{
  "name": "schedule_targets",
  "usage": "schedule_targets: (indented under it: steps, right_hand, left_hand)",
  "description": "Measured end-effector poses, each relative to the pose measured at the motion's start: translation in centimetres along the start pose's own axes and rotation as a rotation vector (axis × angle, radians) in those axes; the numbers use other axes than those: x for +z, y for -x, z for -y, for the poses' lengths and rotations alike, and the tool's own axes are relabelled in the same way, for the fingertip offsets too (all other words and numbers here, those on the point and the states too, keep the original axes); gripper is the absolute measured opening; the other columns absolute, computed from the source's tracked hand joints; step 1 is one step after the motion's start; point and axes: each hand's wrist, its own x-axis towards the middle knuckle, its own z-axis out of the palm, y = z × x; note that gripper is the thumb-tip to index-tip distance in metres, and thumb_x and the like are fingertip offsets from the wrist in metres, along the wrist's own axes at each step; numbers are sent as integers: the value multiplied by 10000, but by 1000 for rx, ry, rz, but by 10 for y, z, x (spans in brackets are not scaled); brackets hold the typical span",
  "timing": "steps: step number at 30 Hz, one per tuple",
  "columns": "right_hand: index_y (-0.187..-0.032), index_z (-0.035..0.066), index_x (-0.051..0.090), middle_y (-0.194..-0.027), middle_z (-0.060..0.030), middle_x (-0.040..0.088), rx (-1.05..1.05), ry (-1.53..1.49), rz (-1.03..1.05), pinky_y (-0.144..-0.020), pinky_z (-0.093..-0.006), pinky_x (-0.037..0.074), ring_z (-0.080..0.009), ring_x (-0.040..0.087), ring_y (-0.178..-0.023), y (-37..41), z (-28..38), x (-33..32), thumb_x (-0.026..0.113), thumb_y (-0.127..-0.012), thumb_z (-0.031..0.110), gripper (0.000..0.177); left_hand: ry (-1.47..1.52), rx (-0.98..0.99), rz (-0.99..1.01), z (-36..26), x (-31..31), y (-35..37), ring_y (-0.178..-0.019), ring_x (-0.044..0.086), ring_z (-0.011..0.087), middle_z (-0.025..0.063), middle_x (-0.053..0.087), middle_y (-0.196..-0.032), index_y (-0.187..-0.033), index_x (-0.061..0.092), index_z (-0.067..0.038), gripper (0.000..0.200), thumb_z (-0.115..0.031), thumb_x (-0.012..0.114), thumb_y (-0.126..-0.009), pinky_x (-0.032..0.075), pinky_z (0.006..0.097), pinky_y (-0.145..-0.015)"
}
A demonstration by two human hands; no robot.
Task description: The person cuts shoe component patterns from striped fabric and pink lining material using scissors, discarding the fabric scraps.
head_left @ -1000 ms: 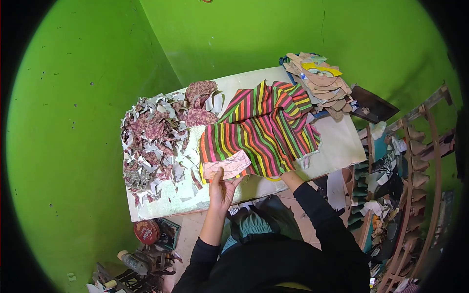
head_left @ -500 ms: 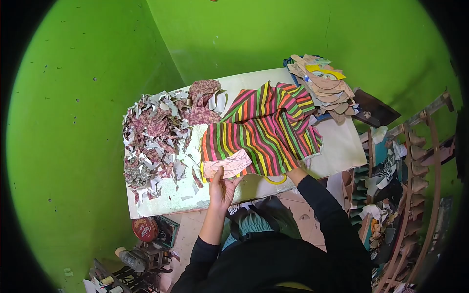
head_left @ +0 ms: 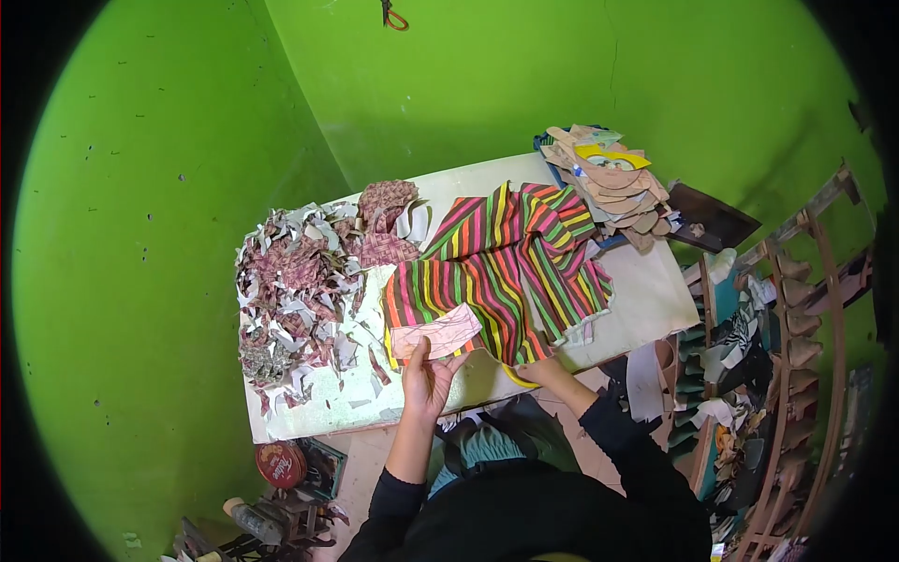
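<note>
A striped cloth [head_left: 478, 272] in pink, yellow, green, orange and dark bands lies rumpled across the table. On its near left corner rests a pink paper pattern piece [head_left: 435, 334] with drawn lines. My left hand [head_left: 428, 382] grips the edge of paper and cloth, thumb on top and fingers underneath. At the cloth's near edge, my right hand [head_left: 551, 373] is closed around a yellow loop [head_left: 518, 377] that looks like a scissors handle. The blades are hidden, and its fingertips are partly covered.
Cloth and paper scraps [head_left: 295, 281] heap on the table's left, beside a patterned cloth [head_left: 387, 220]. Cardboard templates [head_left: 613, 183] pile at the back right. A wooden rack [head_left: 801, 347] holding shoe-like forms stands at right. A red round tin [head_left: 280, 464] sits below the table [head_left: 646, 314].
My right hand has drawn back toward me from the cloth's edge, and the yellow loop has shifted left. My left hand keeps its hold on the paper. The view has tilted up slightly.
</note>
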Motion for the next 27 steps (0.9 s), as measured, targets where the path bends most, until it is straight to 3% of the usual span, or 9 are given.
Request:
schedule_targets:
  steps: [2, 7, 9, 10, 12, 13, 15, 22, 27]
  right_hand:
    - [-1061, 20, 478, -1031, -171, 500, -248, 547, 86, -835, -331, 384, -275, 473, -987, 5, -6, -1, 625, -654, 234, 483]
    - [-845, -14, 458, -801, -139, 529, 328, 144, 407, -626, -329, 436, -255, 546, -716, 46, 25, -73, 620, -700, 279, 365]
    - [-868, 29, 422, -721, -41, 450, 309, -359, 394, -533, -261, 384, -154, 442, -623, 81, -38, -66, 666, -652, 381, 481]
    - [-868, 29, 422, -721, -41, 450, 309, -362, 393, -533, -261, 384, -154, 442, -623, 90, -37, -82, 666, -652, 381, 481]
    - [-977, 59, 415, -681, -13, 411, 795, -932, 606, -512, -242, 362, -112, 427, -581, 108, -12, -116, 659, -657, 399, 526]
    - [-977, 59, 415, -681, -13, 411, 800, -934, 604, -512, -242, 362, -112, 427, -581, 112, -15, -113, 659, -657, 399, 526]
    - [-1035, 84, 393, -673, -11, 386, 393, -1519, 661, -464, -213, 329, -83, 385, -556, 117, -20, -101, 603, -737, 329, 439]
    - [-1062, 80, 386, -710, -21, 407, 291, -1671, 585, -448, -183, 355, -82, 409, -565, 90, 73, -78, 529, -802, 253, 344]
    - [-1069, 77, 382, -735, -22, 411, 408, -1579, 822, -448, -165, 364, -75, 415, -582, 88, 73, -60, 501, -820, 239, 320]
  left_hand:
    - [11, -3, 13, -1, 3, 0, -1087, 396, 330, 176, 379, -1181, -1078, 378, -17, 295, -162, 459, -834, 354, 523, -877]
    - [-44, 35, -29, -3, 6, 6, -1048, 442, 297, 152, 450, -1116, -1080, 375, -17, 288, -163, 447, -843, 368, 535, -852]
    - [-81, 50, -34, -4, 10, 13, -1047, 444, 295, 153, 450, -1117, -1084, 375, -16, 290, -160, 446, -843, 372, 535, -848]
    - [-115, 68, -34, -5, 12, 14, -1047, 445, 292, 154, 450, -1118, -1087, 374, -14, 292, -157, 445, -842, 376, 535, -845]
    - [-115, 71, -39, -5, 13, 15, -1032, 458, 291, 151, 458, -1110, -1088, 378, -12, 291, -153, 444, -842, 385, 530, -837]
    - [-113, 72, -48, -4, 12, 16, -1018, 471, 289, 149, 466, -1103, -1088, 381, -9, 291, -150, 444, -841, 394, 526, -828]
    - [-103, 57, -59, -1, 8, 13, -1003, 484, 288, 148, 473, -1097, -1085, 387, -7, 288, -148, 444, -841, 408, 506, -822]
    - [-157, 113, -57, 7, 24, 7, -1012, 483, 275, 142, 486, -1082, -1049, 409, -14, 246, -149, 418, -843, 422, 455, -833]
    - [-156, 175, -71, 0, 36, 1, -1000, 491, 267, 149, 493, -1069, -1061, 409, -10, 252, -124, 420, -837, 434, 431, -823]
